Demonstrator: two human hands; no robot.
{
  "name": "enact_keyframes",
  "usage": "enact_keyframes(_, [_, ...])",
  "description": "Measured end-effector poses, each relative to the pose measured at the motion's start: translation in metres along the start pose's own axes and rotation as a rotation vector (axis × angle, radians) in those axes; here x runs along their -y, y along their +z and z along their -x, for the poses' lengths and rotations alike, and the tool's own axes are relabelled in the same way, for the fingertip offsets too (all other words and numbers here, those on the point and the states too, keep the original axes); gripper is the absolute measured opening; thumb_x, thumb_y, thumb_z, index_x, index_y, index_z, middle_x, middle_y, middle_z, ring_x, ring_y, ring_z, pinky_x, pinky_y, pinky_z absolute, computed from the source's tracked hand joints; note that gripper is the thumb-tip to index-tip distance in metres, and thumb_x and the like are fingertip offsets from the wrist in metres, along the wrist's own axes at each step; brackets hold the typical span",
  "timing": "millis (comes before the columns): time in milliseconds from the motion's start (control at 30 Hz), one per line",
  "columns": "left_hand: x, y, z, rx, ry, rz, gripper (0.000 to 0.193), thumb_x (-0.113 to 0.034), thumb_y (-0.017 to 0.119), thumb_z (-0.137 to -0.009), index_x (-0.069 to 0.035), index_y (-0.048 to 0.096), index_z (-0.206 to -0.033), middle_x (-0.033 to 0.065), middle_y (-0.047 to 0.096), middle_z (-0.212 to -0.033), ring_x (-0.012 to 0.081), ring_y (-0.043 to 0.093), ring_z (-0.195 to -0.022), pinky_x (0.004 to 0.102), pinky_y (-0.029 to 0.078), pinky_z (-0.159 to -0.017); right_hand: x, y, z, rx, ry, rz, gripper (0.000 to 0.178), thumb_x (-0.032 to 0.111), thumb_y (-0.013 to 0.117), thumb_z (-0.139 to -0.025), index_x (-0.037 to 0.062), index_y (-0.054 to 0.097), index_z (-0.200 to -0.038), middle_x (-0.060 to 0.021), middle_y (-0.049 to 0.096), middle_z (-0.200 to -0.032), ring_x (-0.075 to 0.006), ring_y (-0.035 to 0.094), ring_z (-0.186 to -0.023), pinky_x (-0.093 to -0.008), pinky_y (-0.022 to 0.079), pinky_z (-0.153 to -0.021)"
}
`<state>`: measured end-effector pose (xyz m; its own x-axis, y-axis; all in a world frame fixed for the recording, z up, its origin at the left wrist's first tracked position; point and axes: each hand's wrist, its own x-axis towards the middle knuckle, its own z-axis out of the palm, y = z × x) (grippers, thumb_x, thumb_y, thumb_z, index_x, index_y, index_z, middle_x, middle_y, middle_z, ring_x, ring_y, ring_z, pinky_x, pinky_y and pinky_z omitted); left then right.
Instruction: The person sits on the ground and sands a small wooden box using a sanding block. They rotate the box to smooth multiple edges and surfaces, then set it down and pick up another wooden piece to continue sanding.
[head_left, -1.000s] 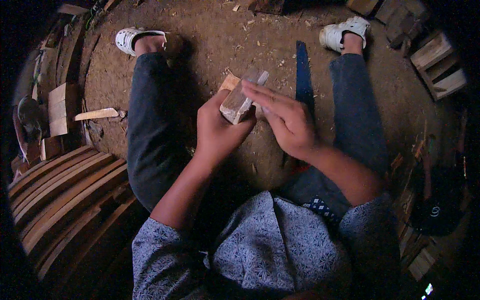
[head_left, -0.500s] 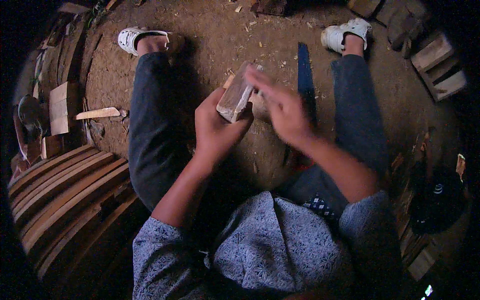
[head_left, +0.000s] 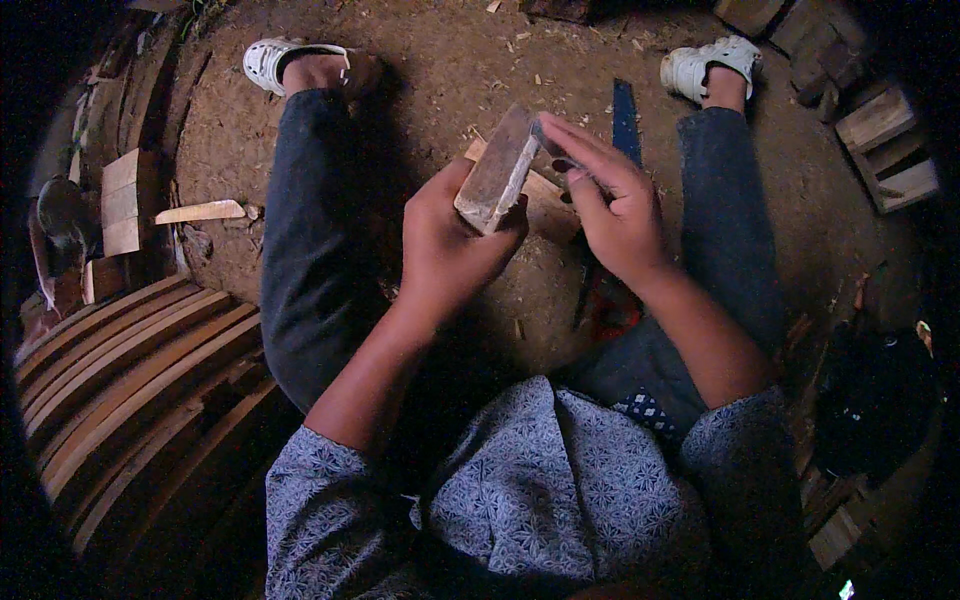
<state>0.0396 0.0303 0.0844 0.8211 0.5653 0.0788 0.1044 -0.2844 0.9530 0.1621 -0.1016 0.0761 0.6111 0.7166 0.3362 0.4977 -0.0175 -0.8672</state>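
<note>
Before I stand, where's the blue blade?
In the head view, the blue blade lies right of centre on the ground, beyond the right hand, left of the right shoe.

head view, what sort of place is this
Probably a small woodworking area, perhaps a workshop: wooden strips are stacked at the left, a blue saw-like blade lies on the brown ground, and the left hand holds a wooden-looking block.

**Way through: 11 o'clock**
From the wooden block point(head_left: 497, 165): dirt floor point(head_left: 435, 60) gives room at 11. Left leg point(head_left: 318, 225) bars 9; plank stack point(head_left: 150, 375) blocks 8. Right hand point(head_left: 622, 212) crowds 3, right leg point(head_left: 727, 195) beyond. Saw blade point(head_left: 625, 118) lies at 2.
</note>
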Motion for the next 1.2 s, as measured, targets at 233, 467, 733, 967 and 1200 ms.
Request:
enact_keyframes(233, [0.008, 0.000, 0.000, 0.035, -0.042, -0.016, 0.027, -0.008, 0.071, -0.062, 0.000, 0.059, -0.085, 0.0148, 0.062, -0.074, 0.0223, 0.064, -0.071, 0.0311, 0.048, -0.066, 0.026, 0.016, 0.013, 0.191, -0.054, -0.056, 0.047, -0.004, 0.037, -0.082, 0.0031, 0.052, -0.126, -0.0178, 0.050, -0.131, -0.0284, 0.049, -0.121, -0.0361, 0.035, -0.102])
enact_keyframes(467, [0.000, -0.002, 0.007, 0.055, -0.110, 0.039, 0.029, -0.007, 0.072, -0.062, 0.001, 0.059, -0.087, 0.0108, 0.064, -0.077, 0.0156, 0.063, -0.074, 0.0293, 0.049, -0.068, -0.001, 0.013, 0.011, 0.137, -0.091, 0.089, 0.048, -0.005, 0.035, -0.081, 0.0008, 0.052, -0.126, -0.0183, 0.050, -0.130, -0.0279, 0.049, -0.122, -0.0402, 0.033, -0.102])
enact_keyframes(733, [-0.004, -0.001, 0.009, 0.051, -0.129, 0.124, 0.030, -0.008, 0.071, -0.063, 0.001, 0.060, -0.089, 0.0104, 0.064, -0.078, 0.0141, 0.062, -0.074, 0.0289, 0.048, -0.068, -0.002, 0.013, 0.012, 0.088, -0.017, -0.008, 0.050, -0.008, 0.033, -0.080, -0.0001, 0.052, -0.125, -0.0172, 0.052, -0.129, -0.0287, 0.048, -0.122, -0.0366, 0.032, -0.105])
enact_keyframes(967, [0.001, 0.002, 0.012, 0.038, -0.064, -0.003, 0.026, -0.009, 0.071, -0.062, 0.000, 0.058, -0.082, 0.0135, 0.061, -0.073, 0.0181, 0.062, -0.068, 0.0307, 0.048, -0.064, -0.005, 0.018, 0.016, 0.106, 0.005, -0.039, 0.043, 0.001, 0.038, -0.085, 0.0027, 0.053, -0.126, -0.0176, 0.053, -0.127, -0.0299, 0.052, -0.117, -0.0372, 0.036, -0.102])
enact_keyframes(1200, [-0.003, 0.001, 0.013, 0.069, -0.081, 0.016, 0.025, -0.007, 0.071, -0.063, 0.000, 0.059, -0.083, 0.0123, 0.061, -0.071, 0.0157, 0.060, -0.066, 0.0292, 0.047, -0.062, -0.014, 0.010, 0.003, 0.103, 0.004, -0.095, 0.048, -0.010, 0.034, -0.079, -0.0018, 0.055, -0.121, -0.0193, 0.053, -0.127, -0.0281, 0.050, -0.121, -0.0352, 0.032, -0.105])
